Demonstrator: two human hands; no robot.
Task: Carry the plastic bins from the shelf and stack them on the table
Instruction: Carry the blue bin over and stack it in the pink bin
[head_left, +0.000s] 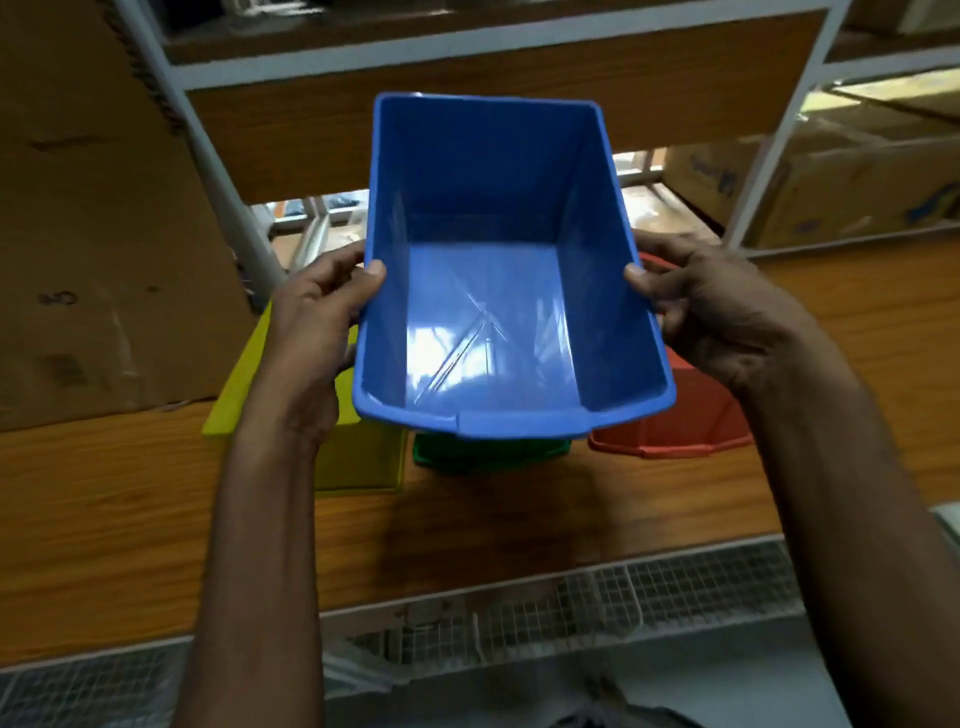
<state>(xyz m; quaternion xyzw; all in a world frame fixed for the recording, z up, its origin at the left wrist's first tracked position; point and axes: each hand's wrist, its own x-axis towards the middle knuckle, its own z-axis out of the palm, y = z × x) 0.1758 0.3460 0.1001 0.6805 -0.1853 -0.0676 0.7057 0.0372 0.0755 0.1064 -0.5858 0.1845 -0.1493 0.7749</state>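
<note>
An empty blue plastic bin is held up in the air above a wooden shelf board, its open top facing me. My left hand grips its left rim, thumb inside the bin. My right hand grips the right rim the same way. Beneath it on the board sit a yellow bin at the left, a green bin mostly hidden under the blue one, and a red bin at the right.
A large cardboard box stands on the board at the left. White shelf uprights and an upper wooden shelf frame the space. More cartons lie at the right rear. Wire mesh runs below the board's front edge.
</note>
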